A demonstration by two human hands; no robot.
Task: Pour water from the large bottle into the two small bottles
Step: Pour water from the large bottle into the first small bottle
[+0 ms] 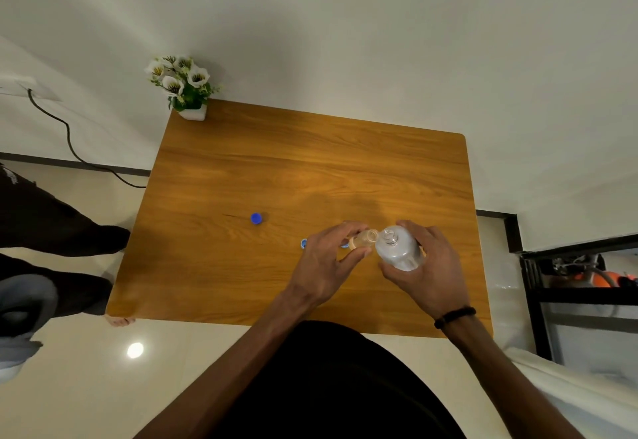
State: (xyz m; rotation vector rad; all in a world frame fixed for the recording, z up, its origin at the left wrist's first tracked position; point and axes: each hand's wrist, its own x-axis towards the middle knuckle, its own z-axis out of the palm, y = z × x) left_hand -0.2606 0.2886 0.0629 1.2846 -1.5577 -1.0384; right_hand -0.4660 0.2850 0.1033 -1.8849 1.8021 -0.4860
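My right hand (426, 266) grips the large clear bottle (398, 248), uncapped and tilted left, its mouth against the mouth of a small clear bottle (362, 239). My left hand (324, 262) holds that small bottle between thumb and fingers above the wooden table (310, 162). One blue cap (256, 218) lies alone on the table to the left. Two more blue caps peek out beside my left hand, one cap (303, 243) on its left and another cap (345, 244) under the small bottle. A second small bottle is not visible.
A white pot of artificial flowers (184, 88) stands on the table's far left corner. Another person's legs (51, 231) stand left of the table. A black cable (69, 138) runs along the wall. A black shelf (580, 286) sits at the right.
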